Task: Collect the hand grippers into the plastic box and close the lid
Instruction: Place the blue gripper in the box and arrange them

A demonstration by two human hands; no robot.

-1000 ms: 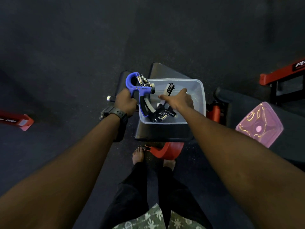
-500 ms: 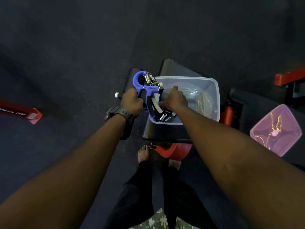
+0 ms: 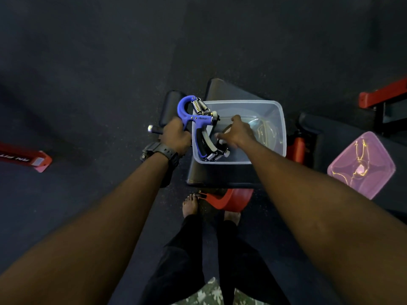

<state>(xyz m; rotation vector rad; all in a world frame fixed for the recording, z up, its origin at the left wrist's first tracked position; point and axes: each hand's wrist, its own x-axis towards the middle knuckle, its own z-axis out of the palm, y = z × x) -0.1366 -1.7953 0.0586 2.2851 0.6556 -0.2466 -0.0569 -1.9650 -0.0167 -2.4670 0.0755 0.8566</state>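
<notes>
Head view, looking down. Nearest the viewer, two bare forearms reach forward over the person's dark trousers and bare feet. The left hand (image 3: 176,135), with a black wristwatch (image 3: 161,153) at its wrist, is closed around one handle of the blue plastic hand gripper with twin steel springs (image 3: 193,116). The tool's long axis runs roughly left to right, its head and adjusting knob lying over the near-left rim of the clear rectangular plastic box (image 3: 279,119), its free handle hanging down into the box. The right hand (image 3: 236,133) is inside the box with fingers spread; whether it grips anything cannot be told. Beneath it lies a black hand gripper with steel springs (image 3: 214,154), against the near wall. The box rests on a black padded bench (image 3: 218,175). The coming move likely turns on this: the blue gripper lies just left of the opening, so a short rightward and downward release should seat it. The translucent pink plastic lid (image 3: 361,166) lies well apart, to the right, nearer the right hand. Farther out is dark floor.
</notes>
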